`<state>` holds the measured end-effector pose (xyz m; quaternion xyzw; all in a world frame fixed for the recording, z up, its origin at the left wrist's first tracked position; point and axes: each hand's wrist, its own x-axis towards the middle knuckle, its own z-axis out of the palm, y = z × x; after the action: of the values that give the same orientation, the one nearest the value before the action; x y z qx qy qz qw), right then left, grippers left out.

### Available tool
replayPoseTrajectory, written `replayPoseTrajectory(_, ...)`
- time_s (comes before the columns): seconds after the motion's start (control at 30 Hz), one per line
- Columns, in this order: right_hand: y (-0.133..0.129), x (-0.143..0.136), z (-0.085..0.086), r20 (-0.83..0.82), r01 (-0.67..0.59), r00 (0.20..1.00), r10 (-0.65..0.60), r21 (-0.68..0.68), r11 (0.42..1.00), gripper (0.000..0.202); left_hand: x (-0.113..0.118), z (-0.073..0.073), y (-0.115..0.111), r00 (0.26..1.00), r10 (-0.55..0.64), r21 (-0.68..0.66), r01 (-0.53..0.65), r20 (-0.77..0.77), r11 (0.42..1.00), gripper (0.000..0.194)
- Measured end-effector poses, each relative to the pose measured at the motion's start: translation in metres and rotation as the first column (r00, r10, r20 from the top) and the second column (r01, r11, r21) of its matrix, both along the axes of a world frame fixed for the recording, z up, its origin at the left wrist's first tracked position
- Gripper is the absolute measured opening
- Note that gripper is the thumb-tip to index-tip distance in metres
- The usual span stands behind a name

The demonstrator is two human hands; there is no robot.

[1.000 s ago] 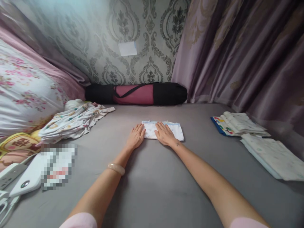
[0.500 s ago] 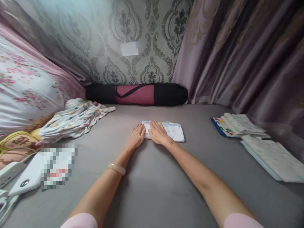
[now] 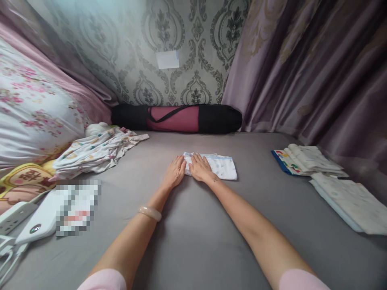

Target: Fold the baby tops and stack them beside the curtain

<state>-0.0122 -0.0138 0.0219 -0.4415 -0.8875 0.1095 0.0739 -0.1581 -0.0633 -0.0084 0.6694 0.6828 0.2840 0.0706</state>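
A small folded white cloth (image 3: 224,167) with a faint print and blue edging lies flat on the grey bedsheet (image 3: 193,233). My right hand (image 3: 200,168) rests palm down on its left part, fingers stretched out. Beside it my left hand (image 3: 175,171) lies flat at the cloth's left edge, its fingers extended and angled toward the cloth. Neither hand grips anything. The part of the cloth beneath my right hand is hidden.
At right lie folded cloths (image 3: 317,159) and another folded piece (image 3: 350,197). Crumpled printed clothing (image 3: 93,153), a white power bank (image 3: 45,215) and a power strip (image 3: 16,215) are at left. A black and pink long bag (image 3: 175,119) lies along the wall.
The view has shifted slightly, so the surroundings sit a little differently in the picture. Both hands stay flat at the cloth, with hardly any movement.
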Motion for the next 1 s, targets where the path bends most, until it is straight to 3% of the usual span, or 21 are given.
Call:
replayPoseTrajectory(0.27,-0.006,-0.023,0.010,-0.029,-0.076,0.997,0.077,0.031,0.997,0.059,-0.001,0.000,0.001,0.994,0.048,0.012,-0.049,0.100,0.999,0.061)
replayPoseTrajectory(0.53,-0.007,-0.038,-0.005,0.055,-0.129,0.990,0.128,0.015,0.992,0.064,-0.001,0.002,-0.001,0.979,0.102,0.000,-0.103,0.179,0.995,0.061)
replayPoseTrajectory(0.87,-0.005,-0.024,0.000,-0.073,-0.183,0.981,0.177,-0.078,0.980,0.062,-0.003,0.001,0.000,0.991,0.048,0.003,-0.048,0.125,0.999,0.061)
replayPoseTrajectory(1.0,-0.011,-0.002,0.004,-0.087,-0.137,0.987,0.136,-0.013,0.990,0.061,0.000,0.002,-0.004,1.000,0.003,-0.004,-0.003,0.024,1.000,0.060)
